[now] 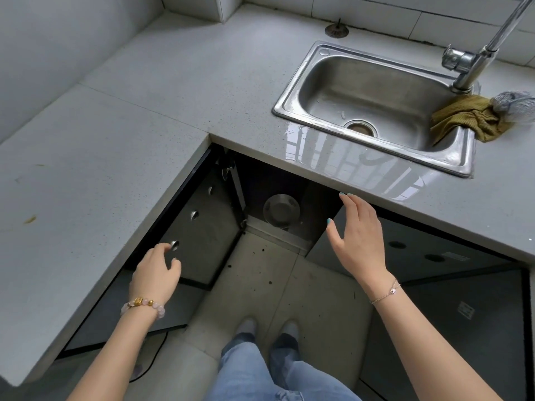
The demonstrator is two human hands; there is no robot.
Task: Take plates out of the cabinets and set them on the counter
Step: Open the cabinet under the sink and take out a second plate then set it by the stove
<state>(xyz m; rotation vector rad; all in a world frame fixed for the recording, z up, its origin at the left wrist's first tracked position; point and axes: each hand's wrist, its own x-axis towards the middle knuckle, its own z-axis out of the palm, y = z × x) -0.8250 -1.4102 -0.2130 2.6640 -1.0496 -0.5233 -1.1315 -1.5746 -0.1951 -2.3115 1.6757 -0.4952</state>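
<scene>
1. Spanning the view, the grey L-shaped surface (115, 125) has a steel sink (292, 91) set in it at right.
2. Below its inner corner a cabinet (315, 204) stands open, with a dark panel (208, 235) to its left.
3. The right grip (357, 235) hangs before the opening, fingers straight and spread, holding nothing.
4. The left grip (157, 270) curls its fingers at a round knob (175, 243) on the panel; I cannot tell whether it holds it.
5. A round metal plate (281, 211) sits tilted deep inside the cabinet, untouched.

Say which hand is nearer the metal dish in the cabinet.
Right: right hand just right of the metal dish; left hand farther left, at a door knob.
</scene>
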